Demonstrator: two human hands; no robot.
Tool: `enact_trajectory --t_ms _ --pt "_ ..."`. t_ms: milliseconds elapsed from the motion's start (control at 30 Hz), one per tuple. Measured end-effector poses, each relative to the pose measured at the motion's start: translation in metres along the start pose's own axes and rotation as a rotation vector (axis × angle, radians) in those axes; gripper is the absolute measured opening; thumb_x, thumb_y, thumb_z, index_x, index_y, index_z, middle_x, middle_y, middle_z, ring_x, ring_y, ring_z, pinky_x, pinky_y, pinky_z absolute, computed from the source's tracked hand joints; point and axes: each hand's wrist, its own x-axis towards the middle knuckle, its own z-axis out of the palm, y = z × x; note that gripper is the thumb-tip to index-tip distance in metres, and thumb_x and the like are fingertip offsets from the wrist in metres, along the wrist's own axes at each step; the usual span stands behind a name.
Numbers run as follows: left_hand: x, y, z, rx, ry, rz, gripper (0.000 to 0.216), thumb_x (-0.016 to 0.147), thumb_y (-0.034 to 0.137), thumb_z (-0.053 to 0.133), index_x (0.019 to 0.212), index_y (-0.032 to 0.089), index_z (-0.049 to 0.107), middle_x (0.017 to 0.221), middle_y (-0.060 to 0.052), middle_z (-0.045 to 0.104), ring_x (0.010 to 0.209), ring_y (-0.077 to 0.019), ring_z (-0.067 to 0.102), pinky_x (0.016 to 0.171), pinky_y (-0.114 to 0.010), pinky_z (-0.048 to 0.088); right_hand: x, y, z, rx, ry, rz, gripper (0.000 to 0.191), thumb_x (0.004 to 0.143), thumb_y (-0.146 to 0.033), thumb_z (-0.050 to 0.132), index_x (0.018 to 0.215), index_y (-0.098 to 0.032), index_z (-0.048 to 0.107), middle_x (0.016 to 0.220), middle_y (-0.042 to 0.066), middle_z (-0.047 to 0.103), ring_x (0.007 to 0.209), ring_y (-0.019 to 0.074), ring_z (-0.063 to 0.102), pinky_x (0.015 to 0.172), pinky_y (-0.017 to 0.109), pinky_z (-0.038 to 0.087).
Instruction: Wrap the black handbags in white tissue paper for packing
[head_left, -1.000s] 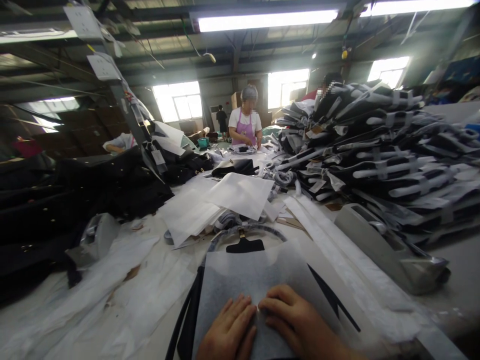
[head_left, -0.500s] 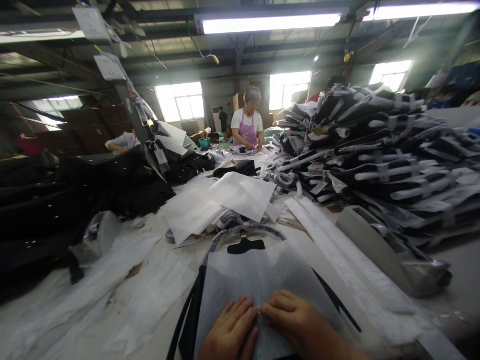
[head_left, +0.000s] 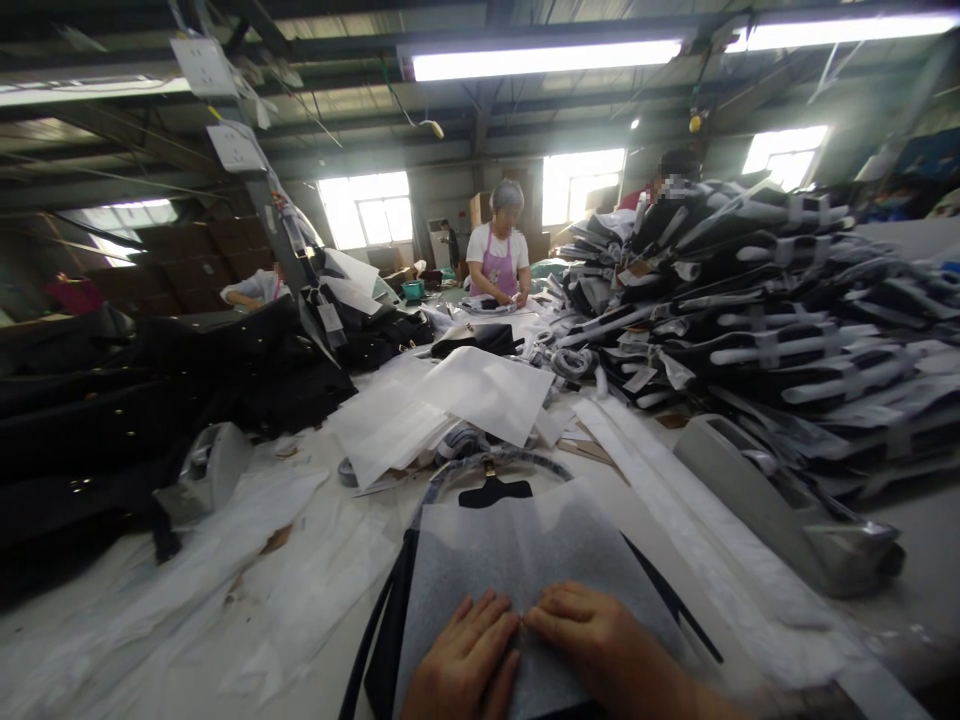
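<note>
A black bag (head_left: 386, 650) lies on the white table (head_left: 926, 520) right in front of me, mostly covered by a sheet of thin grey tissue paper (head_left: 517, 550). Its wrapped handle (head_left: 491, 462) arches beyond the sheet, with a black tab (head_left: 495, 492) below it. My left hand (head_left: 465, 665) and my right hand (head_left: 592, 645) press flat on the tissue side by side, fingertips meeting at the sheet's middle. Neither hand grips anything.
A tall heap of wrapped black bags (head_left: 757, 300) fills the right side, with a grey tape dispenser (head_left: 780, 510) before it. Black bags (head_left: 150, 400) pile up on the left. Loose tissue sheets (head_left: 450, 400) lie ahead. A person in a pink apron (head_left: 500, 255) works far off.
My hands have slid slightly toward me on the tissue, still pressed together. The view has shifted a little; nothing else moved.
</note>
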Motion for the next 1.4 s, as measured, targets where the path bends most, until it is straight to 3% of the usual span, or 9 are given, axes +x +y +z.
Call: enact_trajectory --t_ms 167,500,733,833,933,1033,1133,1267,1400 --pt "0.003 0.000 -0.002 -0.040 0.079 -0.006 0.026 0.092 0.026 0.053 0.112 0.016 0.066 0.112 -0.007 0.075 0.104 -0.0189 0.071 0.093 -0.026 0.054 -0.002 0.001 0.000 0.039 -0.018 0.007 0.023 0.098 -0.017 0.050 0.111 -0.020 0.068 0.098 0.006 0.072 0.094 0.0175 0.067 0.087 0.028 0.052" --pt "0.004 0.001 -0.002 -0.010 0.027 -0.010 0.027 0.093 0.028 0.052 0.115 0.017 0.065 0.116 -0.004 0.074 0.106 -0.0185 0.070 0.091 -0.028 0.057 -0.001 0.000 -0.002 0.065 -0.017 -0.017 0.026 0.102 -0.022 0.046 0.116 -0.021 0.068 0.097 0.006 0.072 0.094 0.0173 0.066 0.088 0.028 0.051" --pt "0.005 0.003 -0.004 -0.002 -0.010 -0.022 0.028 0.091 0.027 0.055 0.116 0.018 0.064 0.116 -0.003 0.074 0.107 -0.0180 0.070 0.091 -0.028 0.056 -0.002 -0.002 -0.001 0.058 -0.038 -0.037 0.031 0.103 -0.029 0.042 0.102 -0.018 0.070 0.090 0.006 0.070 0.087 0.0183 0.066 0.081 0.027 0.052" --pt "0.006 0.003 -0.006 0.006 -0.033 -0.034 0.030 0.091 0.028 0.056 0.118 0.018 0.063 0.118 -0.002 0.073 0.108 -0.0173 0.069 0.093 -0.027 0.056 0.000 -0.005 -0.007 0.121 -0.001 0.043 0.030 0.102 -0.026 0.044 0.096 -0.019 0.072 0.086 0.005 0.069 0.082 0.0163 0.067 0.076 0.024 0.052" --pt "0.005 0.000 -0.005 0.032 -0.037 -0.031 0.032 0.092 0.031 0.054 0.121 0.018 0.061 0.120 -0.001 0.072 0.109 -0.0159 0.069 0.092 -0.026 0.056 0.005 -0.009 -0.013 0.191 0.046 0.163 0.024 0.099 -0.019 0.049 0.109 -0.021 0.071 0.101 0.005 0.072 0.091 0.0149 0.069 0.084 0.022 0.053" --pt "0.003 -0.004 0.002 0.094 0.014 0.036 0.031 0.096 0.030 0.047 0.120 0.019 0.062 0.118 0.001 0.073 0.106 -0.0146 0.070 0.090 -0.025 0.057 0.011 -0.013 -0.014 0.019 -0.034 0.204 0.031 0.093 -0.013 0.056 0.122 -0.016 0.067 0.132 0.013 0.063 0.119 0.0245 0.061 0.102 0.033 0.050" --pt "0.003 -0.007 0.011 0.209 0.071 0.129 0.033 0.099 0.029 0.037 0.115 0.019 0.065 0.112 0.003 0.076 0.101 -0.0142 0.072 0.082 -0.025 0.061 0.016 -0.015 -0.011 -0.196 -0.205 0.171 0.037 0.094 -0.017 0.055 0.131 -0.013 0.061 0.143 0.015 0.054 0.134 0.0363 0.047 0.111 0.056 0.039" --pt "0.001 -0.010 0.013 0.286 0.066 0.173 0.035 0.101 0.034 0.037 0.113 0.020 0.067 0.112 0.003 0.076 0.101 -0.0133 0.071 0.081 -0.024 0.058 0.012 -0.012 -0.016 -0.259 -0.286 0.143 0.044 0.102 -0.030 0.042 0.144 -0.018 0.047 0.151 0.011 0.044 0.138 0.0378 0.040 0.112 0.070 0.027" --pt "-0.005 -0.016 0.006 0.328 0.068 0.214 0.042 0.098 0.047 0.042 0.125 0.023 0.063 0.126 0.000 0.069 0.114 -0.0180 0.065 0.098 -0.027 0.049 0.004 -0.005 -0.028 -0.236 -0.274 0.098 0.050 0.103 -0.040 0.041 0.151 -0.031 0.034 0.156 0.004 0.036 0.142 0.0362 0.034 0.112 0.069 0.027"
